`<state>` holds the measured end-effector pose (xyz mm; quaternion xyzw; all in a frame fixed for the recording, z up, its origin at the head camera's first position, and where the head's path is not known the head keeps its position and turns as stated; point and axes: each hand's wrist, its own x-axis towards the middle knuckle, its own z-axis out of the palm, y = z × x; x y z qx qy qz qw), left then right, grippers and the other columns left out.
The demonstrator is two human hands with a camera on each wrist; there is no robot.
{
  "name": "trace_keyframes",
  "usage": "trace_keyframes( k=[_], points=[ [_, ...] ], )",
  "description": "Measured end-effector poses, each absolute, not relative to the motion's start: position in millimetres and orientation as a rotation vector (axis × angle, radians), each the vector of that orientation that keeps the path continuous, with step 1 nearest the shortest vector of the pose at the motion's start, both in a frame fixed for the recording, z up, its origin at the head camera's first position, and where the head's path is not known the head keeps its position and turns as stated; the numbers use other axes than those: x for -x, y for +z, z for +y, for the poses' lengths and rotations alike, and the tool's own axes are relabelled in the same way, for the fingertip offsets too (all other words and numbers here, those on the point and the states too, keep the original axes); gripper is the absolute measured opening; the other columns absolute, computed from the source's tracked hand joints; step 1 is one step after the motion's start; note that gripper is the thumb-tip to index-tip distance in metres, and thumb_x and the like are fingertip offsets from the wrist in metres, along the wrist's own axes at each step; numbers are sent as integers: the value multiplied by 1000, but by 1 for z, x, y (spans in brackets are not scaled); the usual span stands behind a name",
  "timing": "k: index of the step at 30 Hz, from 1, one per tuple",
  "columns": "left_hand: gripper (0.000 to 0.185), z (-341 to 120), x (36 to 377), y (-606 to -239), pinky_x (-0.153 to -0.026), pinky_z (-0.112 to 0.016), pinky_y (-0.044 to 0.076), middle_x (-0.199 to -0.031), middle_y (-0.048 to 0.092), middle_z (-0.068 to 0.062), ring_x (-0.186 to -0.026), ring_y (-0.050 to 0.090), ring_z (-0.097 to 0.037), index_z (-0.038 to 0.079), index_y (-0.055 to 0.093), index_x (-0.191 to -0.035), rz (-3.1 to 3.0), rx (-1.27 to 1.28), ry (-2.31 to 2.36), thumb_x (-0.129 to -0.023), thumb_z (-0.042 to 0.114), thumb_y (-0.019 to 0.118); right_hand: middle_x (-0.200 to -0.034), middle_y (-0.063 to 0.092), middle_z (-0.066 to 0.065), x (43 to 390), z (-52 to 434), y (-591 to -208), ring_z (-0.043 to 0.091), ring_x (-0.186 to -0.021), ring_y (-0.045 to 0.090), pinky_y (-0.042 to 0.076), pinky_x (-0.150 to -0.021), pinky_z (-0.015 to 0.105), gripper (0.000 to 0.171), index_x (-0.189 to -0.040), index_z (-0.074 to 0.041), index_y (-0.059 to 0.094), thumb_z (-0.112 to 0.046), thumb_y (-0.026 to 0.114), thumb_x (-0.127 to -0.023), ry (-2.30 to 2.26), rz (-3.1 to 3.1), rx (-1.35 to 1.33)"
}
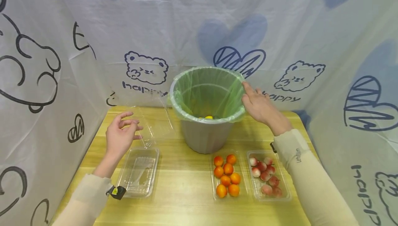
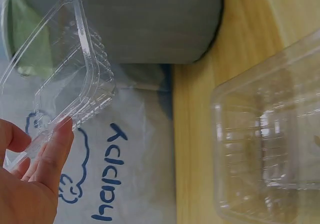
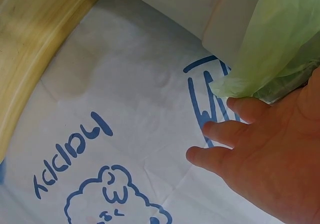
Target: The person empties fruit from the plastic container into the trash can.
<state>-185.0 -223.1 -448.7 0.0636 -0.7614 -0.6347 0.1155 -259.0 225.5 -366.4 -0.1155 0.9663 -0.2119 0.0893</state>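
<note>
Pinching the raised clear lid [image 1: 149, 115] of an empty box [image 1: 140, 172] at lower left, the left hand [image 1: 119, 136] hovers; the right hand [image 1: 259, 106], fingers relaxed, touches the green-lined bucket [image 1: 206, 115] at centre frame. The backdrop [image 1: 143, 87] reads "happy". Bare desk [image 1: 183, 184] shows between boxes.

Bare tabletop [image 1: 183, 184] between clear tray [image 1: 139, 172] and orange-fruit tray [image 1: 227, 176]; bucket [image 1: 206, 108] behind.

A makeshift recording booth, not a real kitchen: printed sheets [image 1: 93, 18] (bears, hearts, "happy") wall in a small wooden table [image 1: 183, 198] on three sides.
</note>
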Motion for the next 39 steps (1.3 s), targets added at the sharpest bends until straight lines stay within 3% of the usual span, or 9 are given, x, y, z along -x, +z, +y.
trace_keyframes(
  k=[7, 16, 22, 27, 33, 39],
  points=[
    [38, -219, 174, -461, -63, -37, 69, -95, 71, 17, -76, 76, 0, 0, 55, -139, -2325, -154, -1835, -103, 9, 59, -178, 4, 10, 259, 227, -366, 51, -162, 0, -4, -130, 72, 67, -171, -19, -4, -45, 6, -109, -625, 2873, 342],
    [38, -215, 163, -472, -65, -36, 69, -109, 75, -15, -79, 78, -6, 0, 55, -139, -2441, -133, -1843, -102, 4, 57, -178, 6, 11, 258, 226, -366, 51, -162, 1, -3, -131, 71, 67, -171, -19, -4, -44, 7, -109, -629, 2881, 343],
    [39, -212, 156, -479, -64, -36, 69, -116, 72, -26, -85, 80, -18, 1, 54, -140, -2520, -120, -1860, -101, 2, 56, -178, 7, 12, 258, 226, -366, 52, -161, 1, -3, -131, 71, 67, -171, -19, -3, -44, 7, -109, -634, 2879, 343],
    [40, -207, 151, -484, -64, -39, 69, -118, 72, -28, -88, 80, -26, 1, 54, -140, -2566, -107, -1889, -101, 2, 57, -178, 7, 12, 258, 226, -366, 52, -161, 2, -3, -130, 72, 67, -171, -18, -3, -44, 7, -110, -629, 2879, 345],
    [38, -203, 145, -488, -63, -38, 69, -115, 74, -27, -79, 78, -15, 2, 56, -139, -2600, -110, -1892, -100, 3, 59, -177, 6, 14, 258, 226, -367, 53, -161, 2, -2, -130, 72, 68, -171, -17, -4, -44, 6, -109, -615, 2880, 341],
    [40, -202, 140, -494, -62, -38, 68, -113, 75, -26, -83, 79, -27, 0, 57, -140, -2699, -17, -1854, -100, 2, 60, -177, 8, 16, 258, 225, -367, 53, -161, 3, -2, -130, 71, 68, -171, -17, -4, -44, 6, -109, -616, 2893, 339]
  ],
)
